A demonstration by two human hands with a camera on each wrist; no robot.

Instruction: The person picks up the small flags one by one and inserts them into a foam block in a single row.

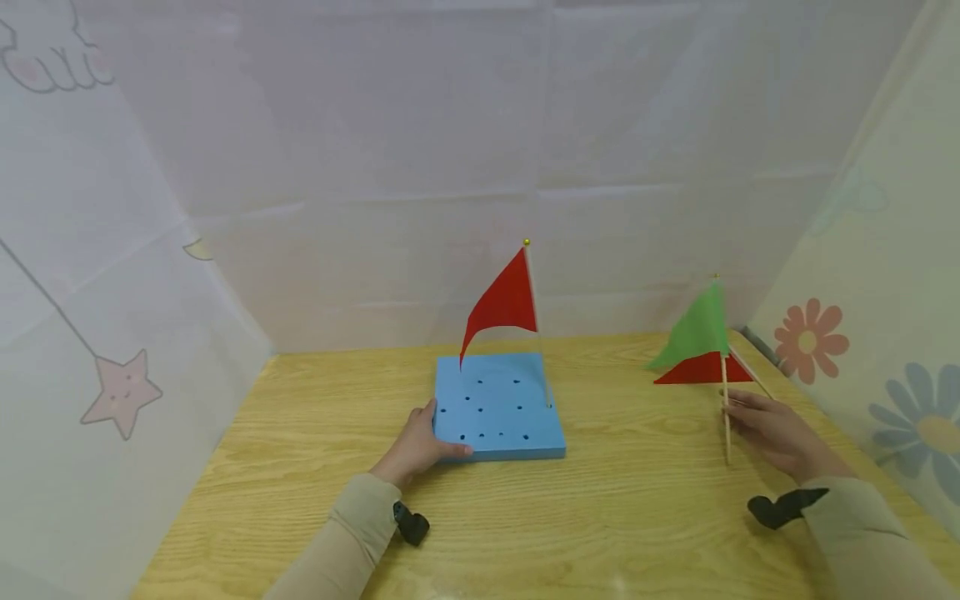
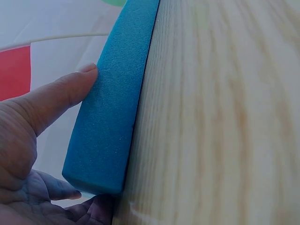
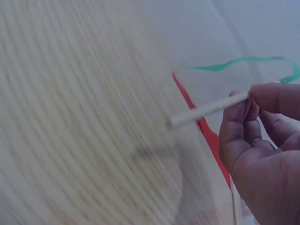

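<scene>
A flat blue foam board (image 1: 495, 423) with rows of small holes lies on the table. A red pennant flag (image 1: 504, 300) stands in a hole near its right edge, its pole leaning slightly left. My left hand (image 1: 415, 446) holds the board's near left corner, thumb (image 2: 70, 91) along the front edge and fingers at the left side. Over on the right, my right hand (image 1: 772, 429) pinches the wooden stick (image 3: 206, 111) of a green flag (image 1: 696, 327) between thumb and fingers, the stick's lower end pointing down, clear of the tabletop. Behind it lies a second red flag (image 1: 701, 369) on the table.
Pale printed cloth (image 1: 420, 167) hangs behind the wooden table (image 1: 315, 417) and along both sides. The second red flag's pole (image 1: 752, 372) slants toward the right table edge, close behind my right hand.
</scene>
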